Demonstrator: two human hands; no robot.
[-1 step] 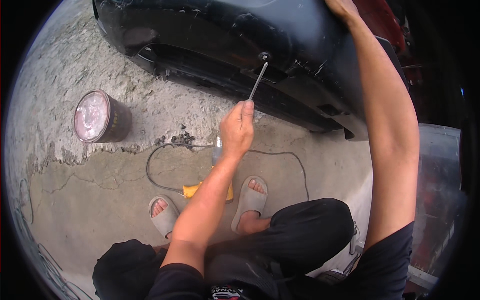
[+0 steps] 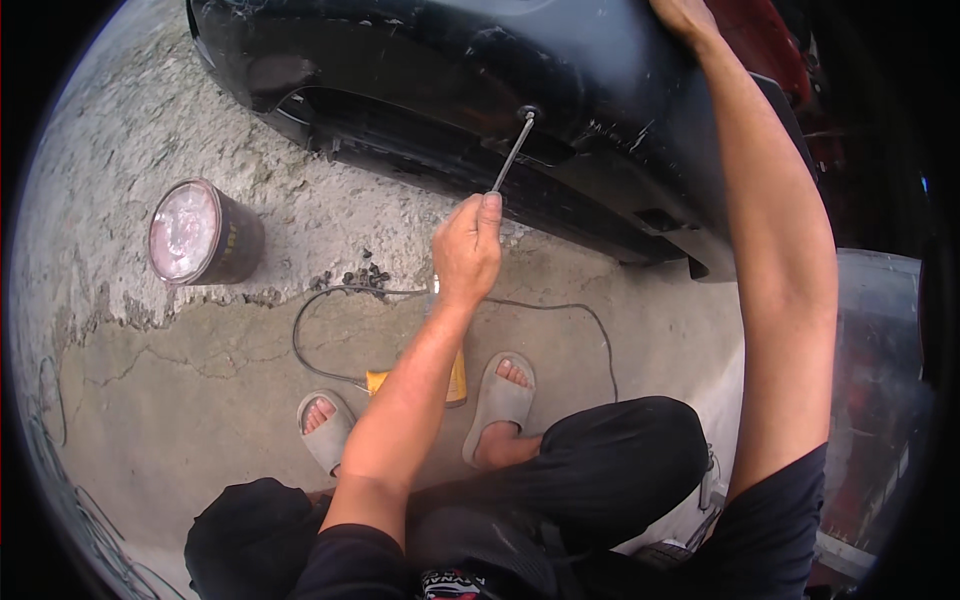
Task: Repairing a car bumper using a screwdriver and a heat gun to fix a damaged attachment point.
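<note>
My left hand (image 2: 468, 245) is closed round a screwdriver (image 2: 513, 152), thumb lying along it, with the handle hidden in the fist. The thin metal shaft points up and away, and its tip is at a small round fastener (image 2: 528, 112) set in a scuffed black car bumper (image 2: 410, 60). Whether the tip sits inside the fastener is too small to tell. Stretched far forward, my right hand (image 2: 685, 15) rests at the bumper's upper right edge. Its fingers are cut off by the frame's top.
A dark bucket (image 2: 235, 245) with a pinkish-white top stands at left. Between my sandalled feet lies a yellow corded tool (image 2: 457, 385), partly behind my left forearm; its black cord (image 2: 585, 308) loops over the concrete. Small dark pieces (image 2: 365, 277) lie near it. Cables (image 2: 95, 530) run along the lower left.
My left hand has shifted slightly forward and left with the screwdriver. Its tip has come from just below the fastener up to it. My right hand stays in place.
</note>
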